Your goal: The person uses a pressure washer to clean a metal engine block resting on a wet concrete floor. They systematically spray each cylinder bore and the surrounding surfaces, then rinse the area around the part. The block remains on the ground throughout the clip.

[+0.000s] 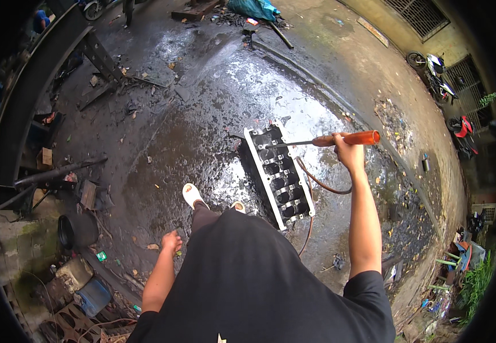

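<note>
My right hand [348,153] is closed around a long tool with an orange handle [361,138] and a thin metal rod [291,144]. The rod points left, its tip over the upper part of an engine cylinder head [285,183]. That casting is pale-rimmed, with several dark hollows along its length, and lies on the wet ground in front of me. A brown hose [322,186] curves beside it, passing below my right hand; I cannot tell whether it joins the tool. My left hand [172,242] hangs low by my side, fingers curled and nothing visible in them.
My sandalled foot [190,195] stands left of the casting on wet, dark ground. At left are a steel frame [16,108], a black pipe [62,171], a round black container [78,230] and a blue jug [94,297]. Motorbikes [461,134] line the right wall.
</note>
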The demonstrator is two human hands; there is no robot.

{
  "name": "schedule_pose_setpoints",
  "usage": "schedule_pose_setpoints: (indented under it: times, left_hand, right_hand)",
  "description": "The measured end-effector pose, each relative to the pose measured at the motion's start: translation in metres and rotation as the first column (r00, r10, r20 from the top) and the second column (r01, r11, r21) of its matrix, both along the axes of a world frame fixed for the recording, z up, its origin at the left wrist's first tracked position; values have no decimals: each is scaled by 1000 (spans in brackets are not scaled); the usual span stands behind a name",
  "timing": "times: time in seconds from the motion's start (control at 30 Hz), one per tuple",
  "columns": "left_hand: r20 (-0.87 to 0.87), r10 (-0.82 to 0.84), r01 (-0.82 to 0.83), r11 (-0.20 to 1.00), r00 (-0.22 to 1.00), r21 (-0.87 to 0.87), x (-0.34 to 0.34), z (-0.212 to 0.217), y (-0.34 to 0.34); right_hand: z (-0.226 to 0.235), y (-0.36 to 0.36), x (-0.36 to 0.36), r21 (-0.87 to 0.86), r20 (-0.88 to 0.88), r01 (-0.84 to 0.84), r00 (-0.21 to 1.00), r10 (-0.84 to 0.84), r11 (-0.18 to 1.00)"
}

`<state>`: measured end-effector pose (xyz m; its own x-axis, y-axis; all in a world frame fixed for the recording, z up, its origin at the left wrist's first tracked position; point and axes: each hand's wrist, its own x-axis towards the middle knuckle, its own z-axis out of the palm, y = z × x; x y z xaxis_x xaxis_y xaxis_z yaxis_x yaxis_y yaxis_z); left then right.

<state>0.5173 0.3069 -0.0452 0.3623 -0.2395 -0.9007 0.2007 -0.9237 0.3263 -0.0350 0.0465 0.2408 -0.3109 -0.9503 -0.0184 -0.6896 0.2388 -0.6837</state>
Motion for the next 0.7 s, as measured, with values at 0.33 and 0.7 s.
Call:
schedule_pose_setpoints:
  times: [0.33, 0.7]
  left_hand:
    - [-2, 32, -32, 999, 999, -14, 0, 4, 2]
    - [13, 4, -3, 1000, 1000, -21, -2, 9, -2]
  right_hand:
    - [-4, 0, 3, -30, 46, -43, 998, 44, 999]
    - [0, 3, 10, -15, 119, -33, 992, 35, 999]
